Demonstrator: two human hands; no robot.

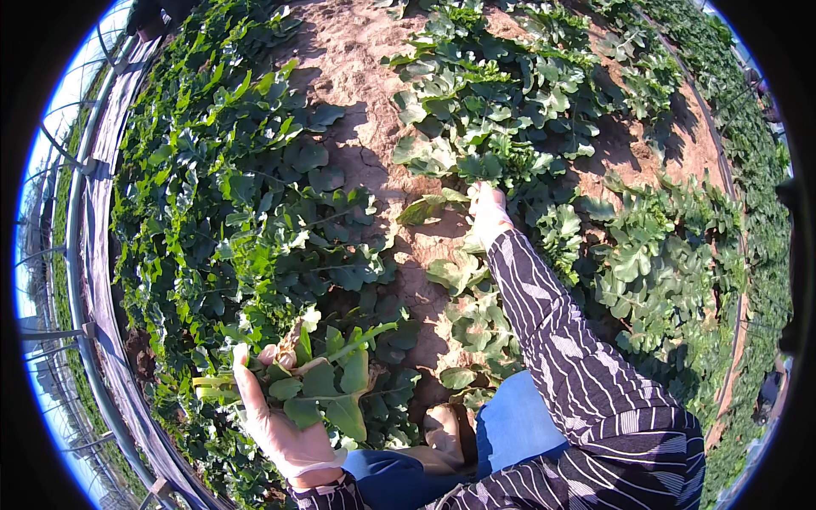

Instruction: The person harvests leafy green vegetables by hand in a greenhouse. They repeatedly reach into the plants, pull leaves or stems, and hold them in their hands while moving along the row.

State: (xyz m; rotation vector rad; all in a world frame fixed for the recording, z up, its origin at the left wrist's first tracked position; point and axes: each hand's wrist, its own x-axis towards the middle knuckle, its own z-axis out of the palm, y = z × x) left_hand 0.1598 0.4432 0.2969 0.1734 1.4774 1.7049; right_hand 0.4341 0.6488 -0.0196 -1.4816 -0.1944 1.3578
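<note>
In my gloved left hand (280, 427), at the lower left, is a bunch of picked green leaves (338, 386). Their cut pale stalks (215, 387) stick out past my thumb, and a dried brown leaf (292, 335) is among them. My right hand (488, 207), gloved too, reaches forward to the lower edge of a leafy plant (484, 167). Its fingers are closed near the base of a leaf. A yellowish-green leaf (426, 209) extends left from beside these fingers; whether they grip its stalk is hard to see.
Leafy rows (255, 191) grow on both sides of a bare soil path (357, 83). A metal pipe frame (75, 255) and a pale sheet strip (105, 255) border the left. A thin dark line (714, 134) runs along the right. My shoe (443, 430) is between plants.
</note>
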